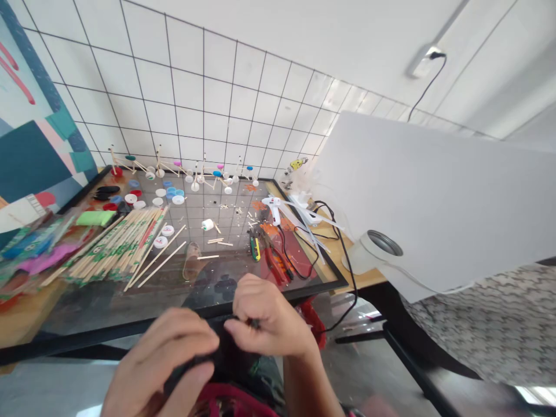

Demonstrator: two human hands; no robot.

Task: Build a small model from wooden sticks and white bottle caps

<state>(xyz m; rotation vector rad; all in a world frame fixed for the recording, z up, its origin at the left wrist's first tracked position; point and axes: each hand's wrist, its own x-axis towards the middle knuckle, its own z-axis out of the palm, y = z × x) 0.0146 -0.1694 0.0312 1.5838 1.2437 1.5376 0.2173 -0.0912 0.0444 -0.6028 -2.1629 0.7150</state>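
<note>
My left hand [160, 356] is in front of the table's near edge, low in the view. Its fingers and thumb curl round something dark that I cannot make out. Just to the right, my right hand [271, 318] is closed in a fist, the thumb pressed to the bent index finger. A small dark bit shows at its thumb, too hidden to name. The hands are apart. On the table beyond them lie a short wooden stick [208, 257], a white bottle cap [207, 225] with a stick beside it, and diagonal cutters with red handles [278, 263].
Bundled wooden chopsticks [117, 243] lie at the left, near bags of coloured clay [47, 255]. Stick-and-cap models [195, 174] line the back by the grid-tiled wall. A white glue gun [273, 208] with a black cord, green-yellow pliers [254, 245] and a white cylinder [369, 252] are rightward.
</note>
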